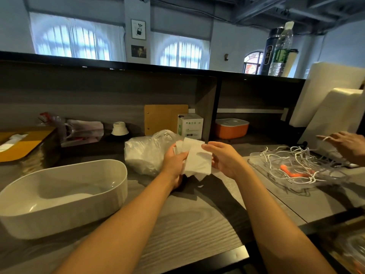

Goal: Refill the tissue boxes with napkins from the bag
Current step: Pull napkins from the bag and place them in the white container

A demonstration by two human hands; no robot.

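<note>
Above the middle of the grey wood-grain surface point(187, 230), seen from the head camera, both hands work a small stack of white napkins point(195, 161). The left hand point(174, 162) has its grip closed on the stack's left edge, thumb across the front and fingers curled behind, probably to keep the loose sheets from sliding apart. The right hand point(227, 159) is only partly curled, its fingers and thumb touching the stack's right edge as if squaring it into a tidy block before it goes into a box.

Just behind the hands lies the clear plastic bag point(146, 151), crumpled and still holding a pale mass of napkins, kept near so further handfuls are an easy reach. To the left sits an open white oval box point(65, 196), its lid off and its inside bare, which looks like the next one to fill. Further left, at the edge of view, a tissue box with a yellowish wooden lid point(21, 145) already shows a napkin poking through its slot.

At the far right another person's hand point(347, 145) handles white cords point(294, 163) over a clear tray.
</note>
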